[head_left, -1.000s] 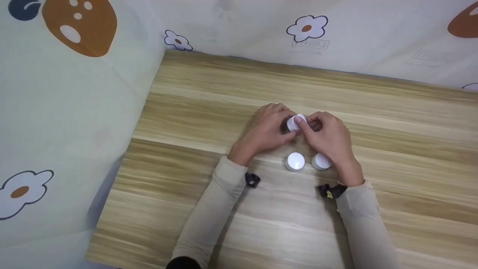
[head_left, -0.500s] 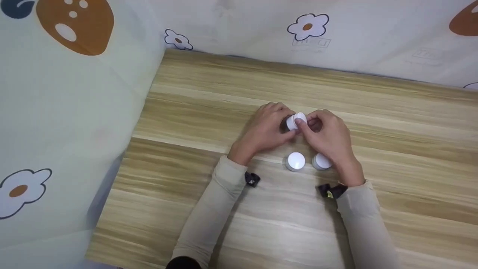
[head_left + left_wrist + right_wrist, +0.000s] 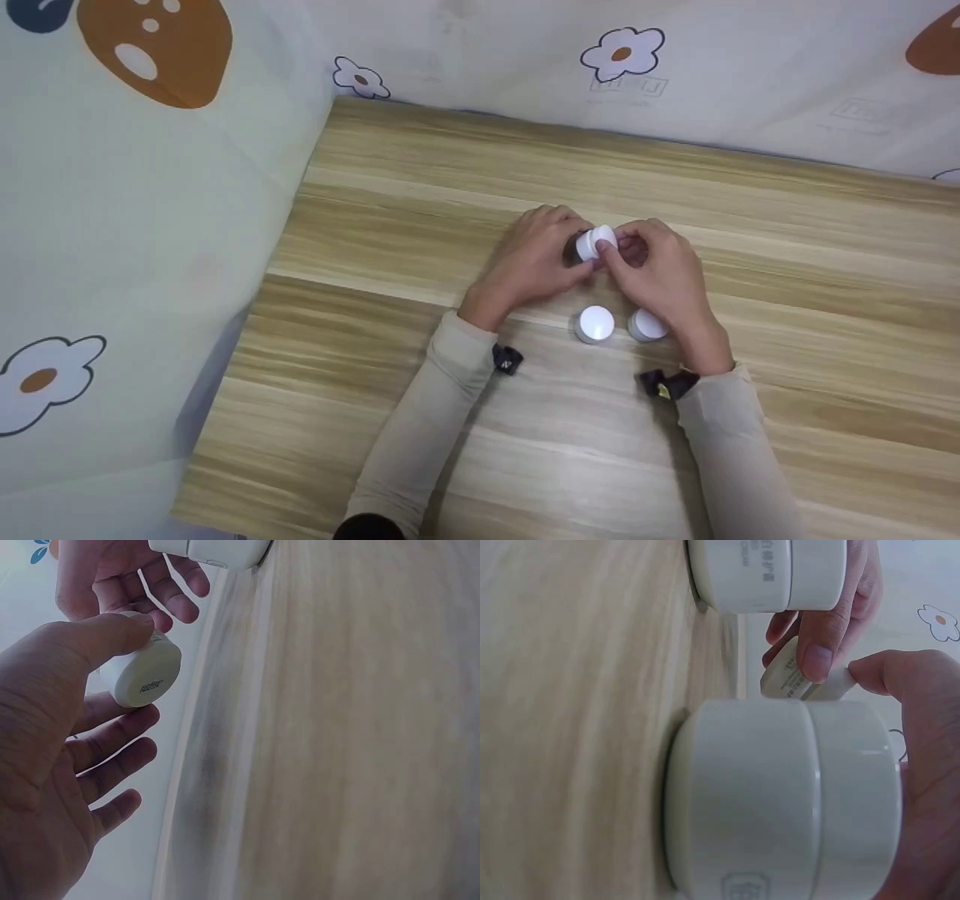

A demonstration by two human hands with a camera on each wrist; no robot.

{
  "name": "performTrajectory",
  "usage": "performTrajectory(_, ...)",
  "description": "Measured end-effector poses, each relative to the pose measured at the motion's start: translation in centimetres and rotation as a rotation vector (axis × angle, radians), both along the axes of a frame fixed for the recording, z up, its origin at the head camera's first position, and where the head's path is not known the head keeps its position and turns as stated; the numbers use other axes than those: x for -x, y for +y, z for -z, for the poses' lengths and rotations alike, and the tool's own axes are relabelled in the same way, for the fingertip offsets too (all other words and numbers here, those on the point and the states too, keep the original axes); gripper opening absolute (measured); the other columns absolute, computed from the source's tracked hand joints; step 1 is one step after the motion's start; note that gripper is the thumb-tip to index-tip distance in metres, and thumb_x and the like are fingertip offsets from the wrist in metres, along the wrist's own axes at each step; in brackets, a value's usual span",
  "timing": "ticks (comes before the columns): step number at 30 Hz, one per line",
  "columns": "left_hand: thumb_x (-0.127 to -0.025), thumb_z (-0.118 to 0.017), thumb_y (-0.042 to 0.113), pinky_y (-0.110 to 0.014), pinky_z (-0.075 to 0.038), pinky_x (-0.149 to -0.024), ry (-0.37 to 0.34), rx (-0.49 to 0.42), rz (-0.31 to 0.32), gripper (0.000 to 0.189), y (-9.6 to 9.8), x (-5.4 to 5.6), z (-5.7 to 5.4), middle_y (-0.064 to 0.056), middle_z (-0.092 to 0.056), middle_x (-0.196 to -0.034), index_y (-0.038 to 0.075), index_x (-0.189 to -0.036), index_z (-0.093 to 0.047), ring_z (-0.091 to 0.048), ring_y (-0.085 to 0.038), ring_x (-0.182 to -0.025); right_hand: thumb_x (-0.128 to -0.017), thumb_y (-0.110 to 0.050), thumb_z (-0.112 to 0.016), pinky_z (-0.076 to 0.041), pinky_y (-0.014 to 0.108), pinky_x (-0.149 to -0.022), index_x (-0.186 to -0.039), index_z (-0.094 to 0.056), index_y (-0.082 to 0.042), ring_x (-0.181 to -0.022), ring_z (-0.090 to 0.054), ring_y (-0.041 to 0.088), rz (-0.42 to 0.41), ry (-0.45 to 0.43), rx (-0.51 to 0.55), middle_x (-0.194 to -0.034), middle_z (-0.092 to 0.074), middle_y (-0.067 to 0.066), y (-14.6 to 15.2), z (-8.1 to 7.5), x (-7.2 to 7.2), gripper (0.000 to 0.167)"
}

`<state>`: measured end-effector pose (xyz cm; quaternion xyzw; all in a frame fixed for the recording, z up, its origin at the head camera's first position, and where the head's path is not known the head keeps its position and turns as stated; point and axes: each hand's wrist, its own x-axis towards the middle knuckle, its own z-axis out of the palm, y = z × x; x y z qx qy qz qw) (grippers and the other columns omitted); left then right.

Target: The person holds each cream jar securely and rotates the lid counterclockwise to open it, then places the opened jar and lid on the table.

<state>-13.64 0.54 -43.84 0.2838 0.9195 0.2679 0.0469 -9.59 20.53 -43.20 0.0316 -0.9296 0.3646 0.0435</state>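
A small white cream jar (image 3: pixel 587 246) is held above the table between both hands, tilted. My left hand (image 3: pixel 536 259) grips its body between thumb and fingers. My right hand (image 3: pixel 664 266) pinches the white lid (image 3: pixel 604 234) with thumb and fingers. The left wrist view shows the jar's base (image 3: pixel 154 686) with dark print, the left thumb across its side. From the right wrist, the printed wall of the held jar (image 3: pixel 786 675) shows beside the lid. Whether the lid is loose from the jar cannot be told.
Two more white lidded jars stand upright nearer the body: one jar (image 3: pixel 595 325) between the forearms, another jar (image 3: pixel 646 325) partly under the right wrist. The wood-grain table (image 3: pixel 420 172) meets a flower-printed sheet (image 3: pixel 487 52) at its back and left.
Both hands stay nearly in place. The lid end of the held jar has shifted very slightly to the right and up, with the right thumb. The two standing jars have not moved.
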Motion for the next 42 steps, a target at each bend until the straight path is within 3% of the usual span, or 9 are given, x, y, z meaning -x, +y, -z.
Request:
performTrajectory(12,-0.094,-0.074,0.042,-0.037,-0.045,-0.116,-0.006,0.002,0.000,0.046,0.05,0.00,-0.29,0.001,-0.070,-0.129,0.018,-0.133,-0.072,-0.061,-0.020,-0.124,-0.096,-0.033,-0.074,-0.050,0.039,-0.081,-0.112,-0.075,-0.003,-0.087,-0.072,0.028,-0.030,-0.009,0.008,-0.102,-0.074,0.014,0.08,-0.13,0.14,0.034)
performTrajectory(19,-0.094,-0.074,0.044,-0.037,-0.045,-0.115,0.001,0.004,0.006,0.047,0.12,-0.01,-0.23,0.002,-0.069,-0.130,0.018,-0.134,-0.071,-0.061,-0.020,-0.124,-0.097,-0.051,-0.072,-0.052,0.042,-0.083,-0.114,-0.075,-0.006,-0.092,-0.075,0.028,0.004,-0.044,-0.006,-0.105,-0.076,0.012,0.20,-0.22,0.22,0.048)
performTrajectory(26,-0.094,-0.074,0.045,-0.036,-0.044,-0.116,-0.003,-0.008,0.008,0.047,0.20,-0.07,-0.28,0.002,-0.069,-0.130,0.019,-0.133,-0.072,-0.060,-0.019,-0.125,-0.095,-0.064,-0.068,-0.048,0.037,-0.077,-0.100,-0.078,-0.010,-0.088,-0.071,0.025,0.037,-0.100,-0.058,-0.094,-0.077,0.009,0.15,-0.28,0.20,0.056)
performTrajectory(32,-0.095,-0.073,0.043,-0.037,-0.043,-0.118,-0.012,-0.005,0.002,0.046,0.25,-0.08,-0.17,0.002,-0.069,-0.130,0.019,-0.134,-0.071,-0.060,-0.020,-0.126,-0.096,-0.058,-0.070,-0.048,0.036,-0.074,-0.097,-0.077,-0.008,-0.084,-0.070,0.025,0.030,-0.069,-0.049,-0.092,-0.076,0.010,0.24,-0.13,0.30,0.050)
performTrajectory(42,-0.095,-0.073,0.042,-0.038,-0.042,-0.120,-0.025,0.005,-0.002,0.048,0.35,0.00,0.01,0.001,-0.069,-0.132,0.017,-0.135,-0.070,-0.059,-0.020,-0.128,-0.097,-0.045,-0.073,-0.051,0.041,-0.078,-0.105,-0.076,-0.002,-0.088,-0.074,0.030,0.015,-0.024,-0.031,-0.098,-0.076,0.014,0.38,0.15,0.39,0.044)
